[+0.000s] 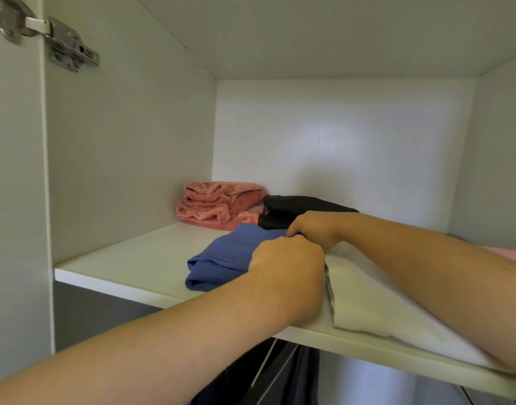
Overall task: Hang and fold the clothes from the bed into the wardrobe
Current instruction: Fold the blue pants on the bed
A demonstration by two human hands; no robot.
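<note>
A folded blue garment (221, 258) lies on the white wardrobe shelf (128, 258). My left hand (289, 267) lies over its right side with fingers curled down on the cloth. My right hand (315, 229) reaches in from the right, its fingers curled at the blue garment's far edge next to a black folded garment (286, 209). A cream folded garment (367, 296) lies under my right forearm at the shelf's front. A pink fluffy folded garment (219, 209) sits at the back.
A pink item (511, 254) shows at the right edge behind my arm. Dark clothes (280, 375) hang below the shelf. The open door's hinge (64, 42) is at the top left. The shelf's left part is bare.
</note>
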